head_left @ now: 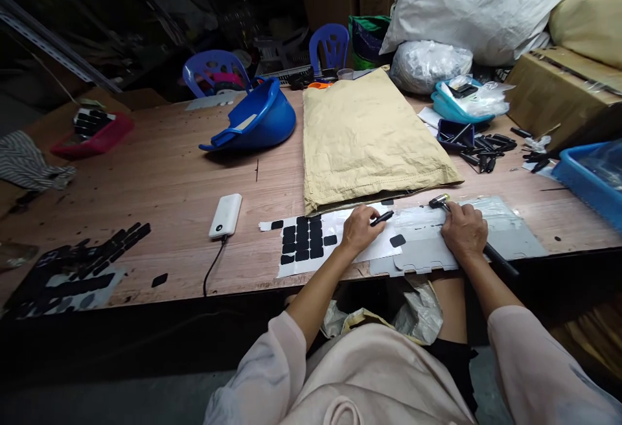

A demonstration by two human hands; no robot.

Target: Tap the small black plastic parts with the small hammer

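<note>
My left hand (360,227) pinches a small black pen-like piece (383,218) just above a white sheet (343,219). In my right hand (465,229) is a hammer (500,260), its metal head to the upper left and black handle to the lower right, lying low over a grey-white board (515,234). Several rounded black pieces (302,239) lie in rows on the sheet, left of my left hand. One loose black piece (397,240) rests between my two hands.
A large tan paper sack (374,133) lies beyond my hands. To its left are a blue scoop-shaped basin (272,117) and a white power bank (226,214) with a cable. At right are black cylindrical parts (488,146), a teal basket (451,107) and a blue tray (587,185).
</note>
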